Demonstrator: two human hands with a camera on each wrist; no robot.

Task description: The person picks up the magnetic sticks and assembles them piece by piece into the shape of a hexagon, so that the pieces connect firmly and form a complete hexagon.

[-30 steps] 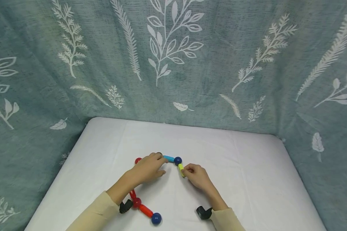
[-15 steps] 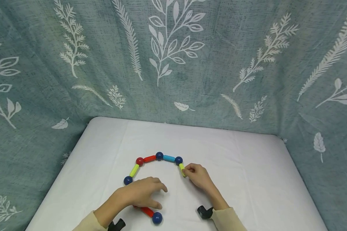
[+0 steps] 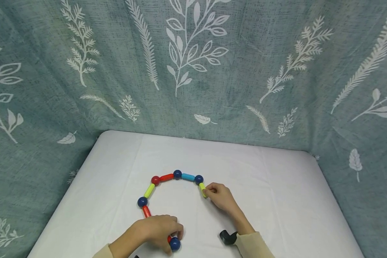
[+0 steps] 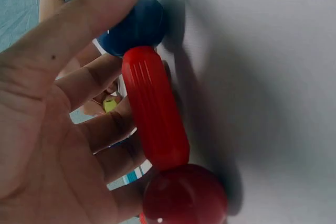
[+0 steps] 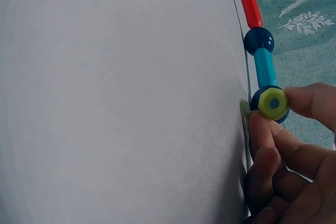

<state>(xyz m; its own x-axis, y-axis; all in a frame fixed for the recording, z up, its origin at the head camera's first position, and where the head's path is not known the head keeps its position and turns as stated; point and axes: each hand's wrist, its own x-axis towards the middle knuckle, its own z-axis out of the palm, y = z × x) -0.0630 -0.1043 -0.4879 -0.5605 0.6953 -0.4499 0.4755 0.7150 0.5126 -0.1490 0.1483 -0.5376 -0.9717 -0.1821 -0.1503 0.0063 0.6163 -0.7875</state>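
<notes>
A chain of coloured balls and rods from a building set curves over the white table. At its near end, my left hand (image 3: 159,231) has thumb and fingers around a blue ball (image 4: 142,22). A red rod (image 4: 155,106) runs from that ball to a red ball (image 4: 184,198), beside the palm in the left wrist view. My right hand (image 3: 220,197) pinches a yellow-green rod (image 5: 273,103) between thumb and fingers, its hexagonal end facing the right wrist camera. That rod's other end meets a dark blue ball (image 3: 199,179), which joins a light blue rod (image 3: 188,177).
The far arc continues through another blue ball (image 3: 177,174), a red rod (image 3: 166,177), a red ball (image 3: 155,180) and a second yellow-green rod (image 3: 149,190). A leaf-patterned curtain (image 3: 193,71) hangs behind the white table (image 3: 261,186).
My left hand has moved from the far arc towards the near end of the chain and closed around the blue ball there. The right hand stays on the yellow-green rod.
</notes>
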